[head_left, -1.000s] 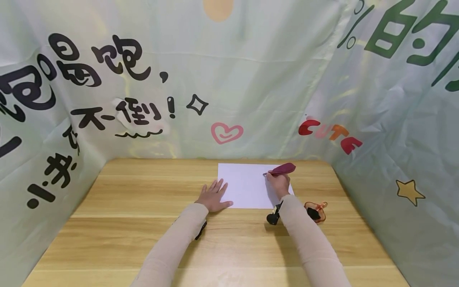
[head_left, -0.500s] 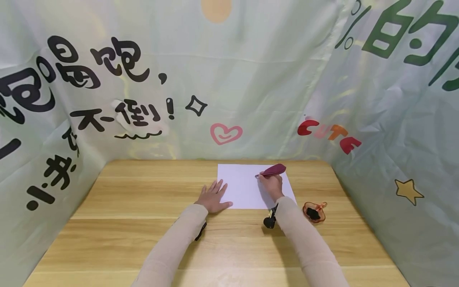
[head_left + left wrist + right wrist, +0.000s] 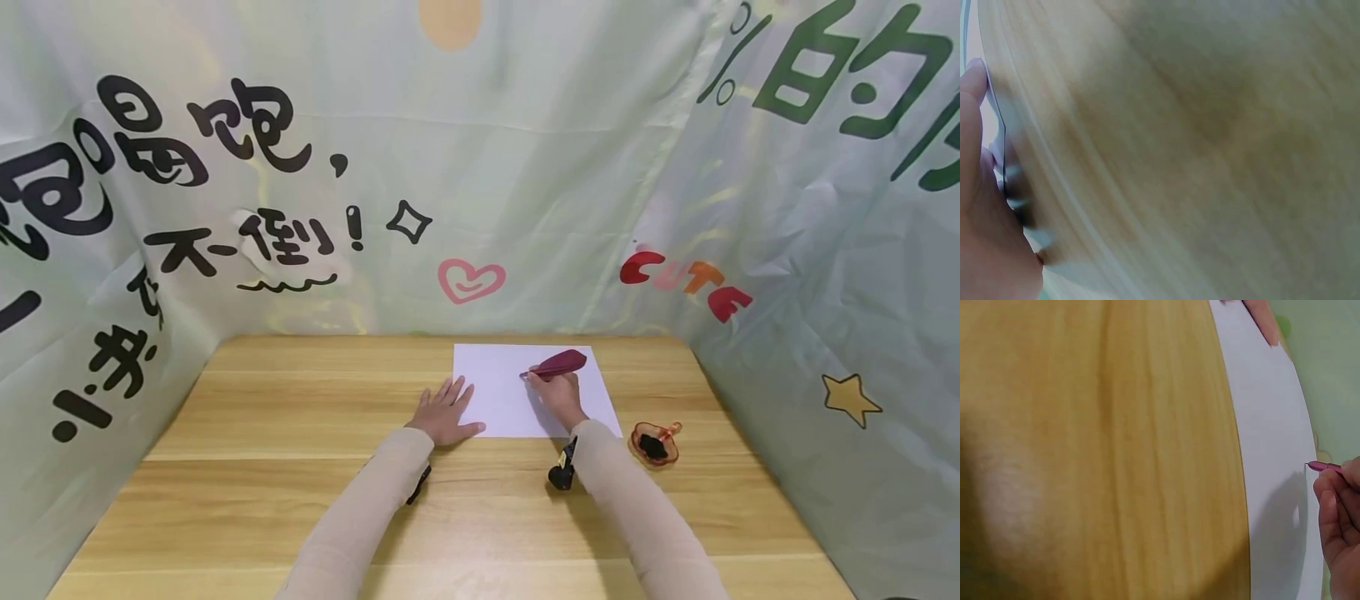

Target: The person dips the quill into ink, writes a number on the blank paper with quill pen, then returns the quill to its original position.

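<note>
A white sheet of paper (image 3: 491,392) lies near the back of the wooden table. My right hand (image 3: 557,396) pinches a dark red feather pen (image 3: 562,363) over the sheet, its feather end slanting up to the right. In the right wrist view, the pen's thin tip (image 3: 1310,465) points at the paper, beyond the curled fingers (image 3: 1330,515). Flat across the sheet's left edge rests my left hand (image 3: 444,414), fingers spread. Only part of that left hand (image 3: 988,231) shows at the side of the left wrist view.
A small amber, see-through dish (image 3: 664,460) with a handle and something black inside stands right of the paper. Pale printed cloth (image 3: 555,192) rises behind the table and along both sides. The wooden table (image 3: 300,475) stretches toward me, under both sleeves.
My right hand has slid left and slightly nearer with the feather pen, uncovering the sheet's right edge and the amber dish. The left hand stays in place.
</note>
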The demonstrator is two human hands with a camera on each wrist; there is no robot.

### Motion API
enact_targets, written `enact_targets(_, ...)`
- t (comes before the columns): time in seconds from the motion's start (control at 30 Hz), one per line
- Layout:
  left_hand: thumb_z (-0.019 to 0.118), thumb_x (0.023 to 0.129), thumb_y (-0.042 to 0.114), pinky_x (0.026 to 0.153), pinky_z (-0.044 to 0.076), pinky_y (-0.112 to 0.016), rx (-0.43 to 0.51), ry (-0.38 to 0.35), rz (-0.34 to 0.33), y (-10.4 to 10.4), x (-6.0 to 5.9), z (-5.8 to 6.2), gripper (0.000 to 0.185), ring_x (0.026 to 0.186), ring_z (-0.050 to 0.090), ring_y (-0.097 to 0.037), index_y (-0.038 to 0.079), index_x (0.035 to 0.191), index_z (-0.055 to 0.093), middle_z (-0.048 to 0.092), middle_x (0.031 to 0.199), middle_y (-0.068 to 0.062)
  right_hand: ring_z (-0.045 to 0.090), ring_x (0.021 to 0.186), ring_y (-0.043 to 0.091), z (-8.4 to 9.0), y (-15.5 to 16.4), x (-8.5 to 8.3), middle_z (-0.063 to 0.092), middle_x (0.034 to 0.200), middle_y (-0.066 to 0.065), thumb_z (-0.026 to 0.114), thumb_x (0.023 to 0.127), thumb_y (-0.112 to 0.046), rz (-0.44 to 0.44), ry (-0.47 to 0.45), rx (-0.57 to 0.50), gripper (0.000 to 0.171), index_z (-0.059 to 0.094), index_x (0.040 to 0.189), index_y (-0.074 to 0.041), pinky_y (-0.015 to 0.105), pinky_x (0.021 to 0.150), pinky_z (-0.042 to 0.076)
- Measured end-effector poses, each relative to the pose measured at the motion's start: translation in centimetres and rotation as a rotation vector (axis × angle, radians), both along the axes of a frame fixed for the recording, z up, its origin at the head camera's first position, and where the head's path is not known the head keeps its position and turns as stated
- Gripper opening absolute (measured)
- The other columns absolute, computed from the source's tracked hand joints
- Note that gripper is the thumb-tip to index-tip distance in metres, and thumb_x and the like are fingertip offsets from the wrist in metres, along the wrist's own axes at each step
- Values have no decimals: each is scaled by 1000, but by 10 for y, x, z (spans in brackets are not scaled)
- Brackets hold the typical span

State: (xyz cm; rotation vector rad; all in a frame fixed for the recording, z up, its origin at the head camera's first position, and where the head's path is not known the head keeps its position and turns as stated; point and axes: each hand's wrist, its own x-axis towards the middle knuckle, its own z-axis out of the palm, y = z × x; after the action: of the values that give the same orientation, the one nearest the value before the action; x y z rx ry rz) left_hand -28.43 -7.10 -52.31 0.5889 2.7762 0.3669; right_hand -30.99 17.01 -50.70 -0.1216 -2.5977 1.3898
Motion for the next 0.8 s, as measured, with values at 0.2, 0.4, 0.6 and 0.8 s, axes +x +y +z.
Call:
enact_targets(0.2, 39, 90, 69, 115, 1, -57, -16, 4, 6, 1, 1, 1, 87, 148, -4, -22, 23, 156, 5, -4, 162, 0, 62, 74, 16, 0, -4, 7, 73, 93, 11, 70, 87, -18, 51, -34, -45, 22, 74, 105, -7, 25, 65, 47)
enact_targets(0.4, 38, 90, 70, 115, 3, -58, -28, 18, 5, 1, 0, 2, 87, 148, -2, -23, 22, 156, 7, -3, 162, -1, 62, 78, 16, -1, -9, 15, 73, 96, 11, 71, 87, -15, 95, -40, -67, 20, 74, 104, -6, 25, 69, 49)
enact_targets(0.6, 37, 91, 69, 115, 3, -57, -28, 23, 7, 2, 2, 5, 86, 148, -2, -24, 21, 156, 8, -2, 162, -1, 64, 82, 19, 0, -15, 24, 72, 92, 12, 72, 85, -9, 163, 39, -18, 15, 74, 99, -2, 29, 73, 50)
enact_targets(0.8, 38, 92, 67, 115, 2, -57, -32, 22, 0, 2, 4, 6, 85, 148, -2, -25, 20, 156, 8, -1, 162, -3, 63, 79, 19, 1, -17, 34, 72, 89, 11, 73, 83, -7, 231, 107, 16, 12, 75, 94, -2, 28, 71, 49)
